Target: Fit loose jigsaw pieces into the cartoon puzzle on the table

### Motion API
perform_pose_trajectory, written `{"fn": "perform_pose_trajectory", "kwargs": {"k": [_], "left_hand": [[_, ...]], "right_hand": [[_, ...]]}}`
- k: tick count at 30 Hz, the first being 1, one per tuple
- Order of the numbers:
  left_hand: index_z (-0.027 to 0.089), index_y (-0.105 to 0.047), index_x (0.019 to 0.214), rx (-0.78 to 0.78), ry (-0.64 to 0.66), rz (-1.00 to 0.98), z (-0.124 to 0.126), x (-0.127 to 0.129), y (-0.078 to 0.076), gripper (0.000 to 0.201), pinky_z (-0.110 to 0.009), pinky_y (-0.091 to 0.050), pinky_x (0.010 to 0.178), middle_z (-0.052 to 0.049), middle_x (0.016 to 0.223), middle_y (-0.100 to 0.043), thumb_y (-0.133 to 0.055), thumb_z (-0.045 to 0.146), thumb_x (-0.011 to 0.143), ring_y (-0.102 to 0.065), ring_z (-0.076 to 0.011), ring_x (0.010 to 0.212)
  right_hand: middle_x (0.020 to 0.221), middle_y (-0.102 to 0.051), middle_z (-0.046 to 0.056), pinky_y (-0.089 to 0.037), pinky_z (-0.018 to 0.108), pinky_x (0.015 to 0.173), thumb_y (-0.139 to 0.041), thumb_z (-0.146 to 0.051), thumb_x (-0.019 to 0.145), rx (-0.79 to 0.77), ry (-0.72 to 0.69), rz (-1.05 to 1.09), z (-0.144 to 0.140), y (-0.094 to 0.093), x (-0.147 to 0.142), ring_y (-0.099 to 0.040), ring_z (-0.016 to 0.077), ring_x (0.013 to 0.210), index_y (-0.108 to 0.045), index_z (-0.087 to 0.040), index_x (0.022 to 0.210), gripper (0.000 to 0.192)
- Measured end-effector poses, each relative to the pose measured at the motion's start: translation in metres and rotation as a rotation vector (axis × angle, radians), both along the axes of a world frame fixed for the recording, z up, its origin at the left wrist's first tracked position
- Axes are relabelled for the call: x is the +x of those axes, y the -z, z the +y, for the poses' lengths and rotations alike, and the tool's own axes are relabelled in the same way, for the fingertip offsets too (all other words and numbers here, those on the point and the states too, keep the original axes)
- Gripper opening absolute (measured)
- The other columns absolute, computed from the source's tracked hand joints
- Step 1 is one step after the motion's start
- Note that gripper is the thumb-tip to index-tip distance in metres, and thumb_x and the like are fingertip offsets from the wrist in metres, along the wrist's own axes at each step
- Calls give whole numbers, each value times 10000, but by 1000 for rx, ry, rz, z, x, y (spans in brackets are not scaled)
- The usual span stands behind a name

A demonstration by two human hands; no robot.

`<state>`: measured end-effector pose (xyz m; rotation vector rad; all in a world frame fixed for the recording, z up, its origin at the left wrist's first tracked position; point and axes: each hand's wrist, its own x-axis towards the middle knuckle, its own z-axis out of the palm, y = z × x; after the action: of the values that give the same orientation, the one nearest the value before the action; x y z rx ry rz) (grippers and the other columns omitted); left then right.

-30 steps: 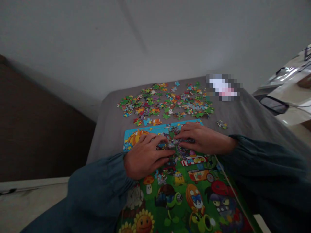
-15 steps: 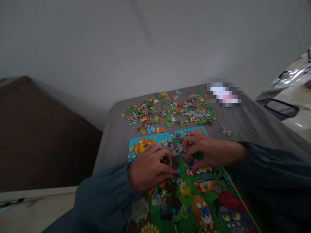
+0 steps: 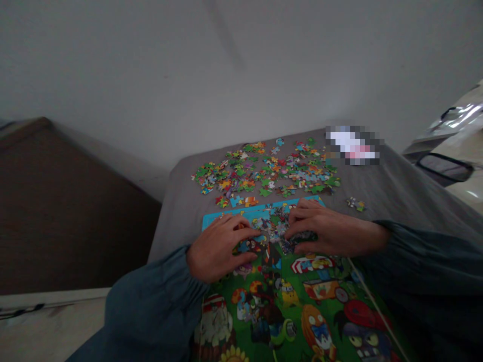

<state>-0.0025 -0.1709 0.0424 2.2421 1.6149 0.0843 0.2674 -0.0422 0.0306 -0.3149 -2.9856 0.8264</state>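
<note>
A colourful cartoon jigsaw puzzle board (image 3: pixel 287 291) lies in front of me, with a blue strip along its far edge. My left hand (image 3: pixel 226 246) rests over the board's upper left part. Its thumb and forefinger are spread, and I make out no piece between them. Over the upper right part, my right hand (image 3: pixel 320 229) has its fingers bent down and the thumb apart, fingertips on or just above a grey-purple cluster of jigsaw pieces (image 3: pixel 277 229). The palm hides some of that cluster.
Loose jigsaw pieces (image 3: pixel 267 173) are scattered beyond the board on a grey cloth-covered surface (image 3: pixel 396 186). A few pieces (image 3: pixel 356 203) lie apart at the right. A blurred-out object (image 3: pixel 352 146) sits at the back right. A pale wall (image 3: pixel 241 90) rises behind; a dark brown panel (image 3: pixel 68 216) stands left.
My left hand has moved slightly left and away from me, and its thumb and forefinger have spread apart. More of the board's middle shows. My right hand stays nearly in place.
</note>
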Motion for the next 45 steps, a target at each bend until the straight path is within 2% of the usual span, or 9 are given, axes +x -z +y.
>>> {"fn": "perform_pose_trajectory", "kwargs": {"k": [4, 8, 12, 15, 18, 23, 30, 38, 45], "left_hand": [[281, -750, 1309, 25, 33, -6, 2, 0, 5, 323, -466, -526, 1038, -61, 1262, -736, -725, 349, 994, -651, -272, 1191], [287, -773, 1259, 115, 64, -65, 5, -5, 19, 270, -428, -555, 958, -61, 1194, -758, -630, 376, 1048, -684, -260, 1119], [312, -768, 1282, 165, 39, -134, 9, -8, 31, 436, -465, -564, 954, -66, 1199, -762, -502, 583, 1068, -692, -286, 1110], [320, -755, 1320, 145, 17, -165, 10, -13, 29, 584, -479, -569, 948, -72, 1164, -765, -450, 724, 1028, -698, -295, 1078], [327, -773, 1283, 85, 9, -184, 12, -21, 24, 607, -452, -580, 901, -68, 1117, -763, -469, 768, 996, -701, -284, 1025], [322, -788, 1264, 34, 32, -180, 14, -25, 24, 548, -422, -578, 890, -68, 1089, -754, -508, 715, 1004, -695, -268, 1010], [326, -786, 1261, 73, 38, -190, 12, -21, 26, 506, -409, -580, 877, -60, 1075, -747, -529, 681, 1008, -693, -258, 992], [326, -783, 1255, 100, 80, -179, 12, -19, 24, 460, -396, -578, 837, -55, 1070, -747, -520, 630, 1034, -701, -254, 970], [333, -774, 1281, 121, 89, -174, 12, -16, 23, 496, -414, -580, 850, -62, 1099, -751, -489, 658, 1039, -705, -262, 981]], "right_hand": [[1043, -700, 93, -416, 415, 905, -724, -369, 1003, 29, -50, 23, -1, 1, -3, -563, 269, 1033, -826, -225, 1151, 230], [1035, -710, 92, -418, 393, 896, -779, -394, 964, 65, -82, 39, -4, -1, -9, -556, 255, 1010, -835, -216, 1154, 266], [1047, -728, 92, -423, 388, 907, -758, -444, 975, 93, -130, 37, -5, 2, -15, -564, 249, 1004, -817, -206, 1198, 332], [1072, -741, 103, -431, 396, 930, -740, -468, 985, 112, -121, 56, -7, 3, -16, -578, 255, 1021, -780, -172, 1258, 405], [1072, -748, 110, -436, 406, 949, -753, -481, 972, 117, -102, 67, -9, 4, -17, -586, 265, 1036, -766, -147, 1266, 445], [1016, -747, 96, -443, 393, 933, -758, -431, 978, 84, -91, 72, -12, 7, -19, -599, 256, 1019, -785, -159, 1199, 351], [918, -719, 54, -437, 365, 881, -748, -380, 992, 16, -105, 70, -11, 10, -21, -578, 227, 926, -773, -162, 1146, 268], [1023, -743, 94, -453, 381, 902, -706, -413, 1017, 111, -113, 135, -13, 11, -21, -592, 247, 1007, -747, -142, 1171, 314], [1032, -749, 84, -448, 377, 908, -700, -454, 1017, 164, -89, 141, -14, 15, -23, -593, 243, 1002, -744, -151, 1174, 344]]}}
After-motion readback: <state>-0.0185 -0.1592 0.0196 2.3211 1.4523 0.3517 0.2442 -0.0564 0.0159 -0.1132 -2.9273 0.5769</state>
